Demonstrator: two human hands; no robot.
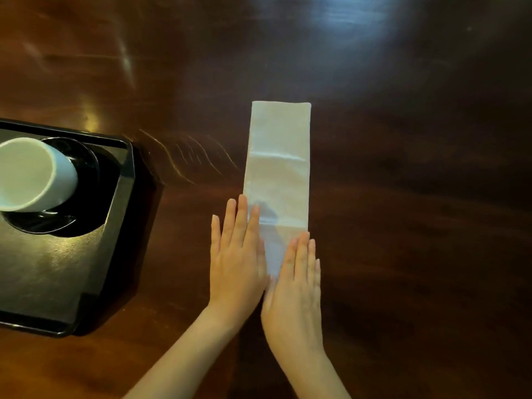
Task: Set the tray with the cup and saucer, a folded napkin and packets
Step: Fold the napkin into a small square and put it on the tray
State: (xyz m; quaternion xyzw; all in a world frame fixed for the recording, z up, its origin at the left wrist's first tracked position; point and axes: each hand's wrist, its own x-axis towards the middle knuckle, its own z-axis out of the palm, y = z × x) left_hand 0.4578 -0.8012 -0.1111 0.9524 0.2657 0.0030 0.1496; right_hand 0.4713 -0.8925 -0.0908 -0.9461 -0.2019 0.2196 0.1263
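A white napkin [278,156], folded into a long narrow strip, lies on the dark wooden table and runs away from me. My left hand [237,254] rests flat on the strip's near left edge, fingers straight and together. My right hand [296,286] lies flat on its near right corner, covering the near end. Neither hand grips anything. At the left stands a black tray [57,272] with a white cup [34,174] on a black saucer [83,180] in its far part. No packets are in view.
The glossy wooden table [403,197] stretches around the napkin to the right and far side, with light glare at the top. The tray's right rim [121,203] lies well to the left of my left hand.
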